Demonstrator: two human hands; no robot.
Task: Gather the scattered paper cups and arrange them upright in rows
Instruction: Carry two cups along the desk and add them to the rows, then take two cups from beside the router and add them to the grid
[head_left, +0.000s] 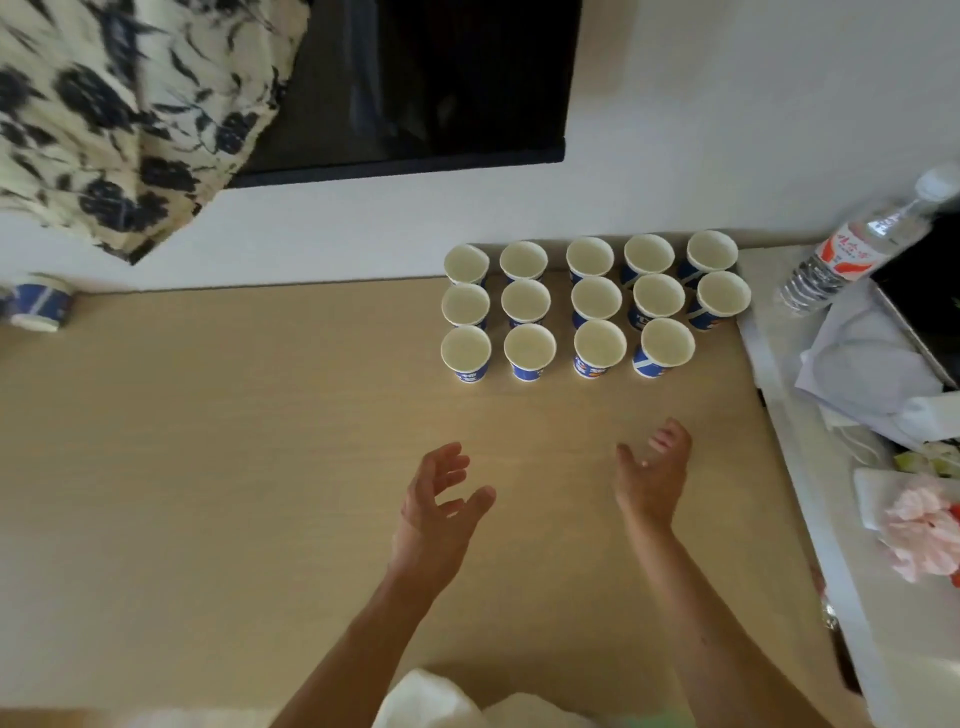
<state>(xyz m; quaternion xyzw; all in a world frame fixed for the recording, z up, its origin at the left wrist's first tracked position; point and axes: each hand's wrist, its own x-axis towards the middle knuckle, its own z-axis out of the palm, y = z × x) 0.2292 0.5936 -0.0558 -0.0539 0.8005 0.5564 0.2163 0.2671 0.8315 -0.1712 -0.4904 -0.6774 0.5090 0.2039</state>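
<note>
Nearest, over the tan table (208, 467): left hand (441, 504) and right hand (655, 480), palms turned toward each other, fingers loosely spread, gripping nothing, touching no cup. Well beyond the fingertips, at the table's far right corner: fourteen paper cups (597, 301), upright, in three rows of five, five and four. At the far left edge, well apart: one more cup (39, 306), lying on its side. Rightward, on a white counter (914, 649): a pink bundle (919, 530), crumpled paper (872, 364), a water bottle (857, 254). On the wall behind: a dark screen (415, 78), patterned cloth (104, 114) hanging over its left side.
</note>
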